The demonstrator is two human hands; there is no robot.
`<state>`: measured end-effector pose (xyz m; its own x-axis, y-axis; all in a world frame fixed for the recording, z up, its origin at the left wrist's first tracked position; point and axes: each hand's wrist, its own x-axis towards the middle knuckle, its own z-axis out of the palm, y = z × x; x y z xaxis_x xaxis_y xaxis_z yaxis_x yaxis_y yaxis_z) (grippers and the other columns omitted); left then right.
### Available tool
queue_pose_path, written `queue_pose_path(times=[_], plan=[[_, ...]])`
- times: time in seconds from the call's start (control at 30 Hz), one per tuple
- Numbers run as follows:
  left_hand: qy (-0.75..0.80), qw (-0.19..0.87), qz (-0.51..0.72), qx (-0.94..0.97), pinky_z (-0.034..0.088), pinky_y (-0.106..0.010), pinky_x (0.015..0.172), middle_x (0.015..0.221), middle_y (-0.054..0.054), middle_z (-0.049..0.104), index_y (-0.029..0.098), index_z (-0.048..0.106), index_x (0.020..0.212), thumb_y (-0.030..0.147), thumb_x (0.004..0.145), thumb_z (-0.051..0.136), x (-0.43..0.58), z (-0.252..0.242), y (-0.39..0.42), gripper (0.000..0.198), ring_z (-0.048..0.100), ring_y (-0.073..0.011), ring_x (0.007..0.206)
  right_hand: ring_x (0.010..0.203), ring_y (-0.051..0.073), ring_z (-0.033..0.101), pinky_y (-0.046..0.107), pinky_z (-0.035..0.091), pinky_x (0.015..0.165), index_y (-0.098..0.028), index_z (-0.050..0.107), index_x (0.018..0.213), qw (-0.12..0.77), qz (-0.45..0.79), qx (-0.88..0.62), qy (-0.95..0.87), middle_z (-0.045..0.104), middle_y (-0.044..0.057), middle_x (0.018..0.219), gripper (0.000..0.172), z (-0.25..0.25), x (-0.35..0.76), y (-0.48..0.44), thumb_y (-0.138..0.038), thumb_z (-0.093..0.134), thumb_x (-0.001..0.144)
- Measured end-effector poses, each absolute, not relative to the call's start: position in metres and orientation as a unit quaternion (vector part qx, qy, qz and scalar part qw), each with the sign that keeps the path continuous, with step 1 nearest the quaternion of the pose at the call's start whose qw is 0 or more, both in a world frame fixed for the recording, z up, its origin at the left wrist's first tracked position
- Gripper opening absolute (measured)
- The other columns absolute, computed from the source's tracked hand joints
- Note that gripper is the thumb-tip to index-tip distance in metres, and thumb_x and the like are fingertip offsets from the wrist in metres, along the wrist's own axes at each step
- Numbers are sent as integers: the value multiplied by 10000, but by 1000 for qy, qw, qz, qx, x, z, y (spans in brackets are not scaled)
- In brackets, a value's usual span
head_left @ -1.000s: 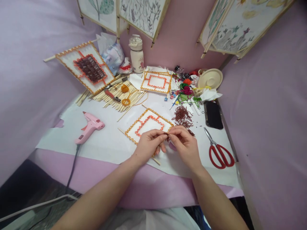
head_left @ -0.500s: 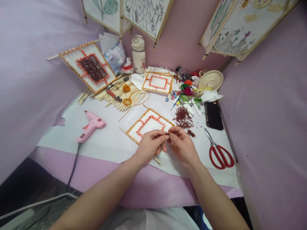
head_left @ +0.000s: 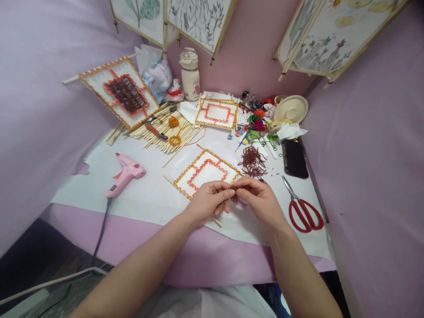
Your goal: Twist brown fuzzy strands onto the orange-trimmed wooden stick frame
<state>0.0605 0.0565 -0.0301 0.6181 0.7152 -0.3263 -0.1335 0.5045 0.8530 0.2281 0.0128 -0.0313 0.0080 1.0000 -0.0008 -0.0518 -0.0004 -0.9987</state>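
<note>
My left hand (head_left: 212, 197) and my right hand (head_left: 255, 192) meet fingertip to fingertip, both pinching a small bunch of brown yarn (head_left: 234, 197). The strands hang just below my fingers. Under and behind my hands lies a white panel with a stick frame (head_left: 188, 171), edged in wavy orange yarn, with a red-orange yarn outline inside; its near part is hidden by my hands. Loose piles of cut brown yarn (head_left: 252, 160) rest on the table right behind my right hand.
Red-handled scissors (head_left: 303, 210) and a phone (head_left: 294, 159) lie at the right. A pink glue gun (head_left: 126, 174) with its cord is at the left. Farther back are bamboo sticks (head_left: 149, 139), pliers (head_left: 156, 131), a bottle (head_left: 190, 77), a second framed panel (head_left: 217, 113) and coloured yarn (head_left: 258, 125).
My right hand has turned slightly and its fingers have lowered, so more of the brown yarn shows beneath the fingertips. My left hand stays almost in place.
</note>
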Motion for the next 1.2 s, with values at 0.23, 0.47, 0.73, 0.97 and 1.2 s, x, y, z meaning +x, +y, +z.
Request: queue_pose_path(times=[0.23, 0.47, 0.73, 0.97, 1.2], plan=[[389, 750, 220, 488, 247, -179, 327, 472, -6, 620, 140, 683, 739, 361, 729, 717, 58, -34, 58, 223, 365, -48, 306, 682, 113, 567, 259, 453, 638, -220, 704, 880, 496, 656, -441, -360, 634, -12, 795, 203, -35, 228, 11, -329, 806, 743], [421, 718, 241, 499, 279, -177, 310, 485, 10, 624, 149, 712, 825, 355, 734, 692, 59, -36, 59, 226, 363, -52, 296, 734, 98, 564, 224, 458, 676, -226, 670, 949, 538, 674, -431, -264, 584, -37, 802, 337, -44, 217, 13, -293, 860, 678], [387, 704, 326, 499, 285, -190, 340, 500, 42, 549, 179, 726, 855, 376, 777, 717, 60, -38, 55, 212, 376, -55, 341, 711, 110, 547, 234, 425, 641, -226, 656, 938, 552, 692, -395, -244, 621, -10, 827, 326, -45, 207, 12, -409, 826, 729], [358, 584, 460, 565, 481, -339, 944, 1211, -73, 571, 248, 789, 774, 282, 753, 762, 62, -38, 56, 48, 563, -204, 1070, 965, 148, 572, 263, 441, 850, -272, 682, 1011, 598, 640, -377, -300, 644, 23, 1100, 340, -39, 203, 10, -530, 739, 797], [348, 566, 455, 592, 325, -419, 1125, 1410, -38, 504, 286, 789, 805, 257, 771, 747, 63, -41, 53, 61, 401, -256, 1333, 741, 106, 532, 210, 449, 640, -217, 690, 964, 541, 731, -332, -249, 597, 2, 845, 406, -37, 204, 8, -523, 805, 722]])
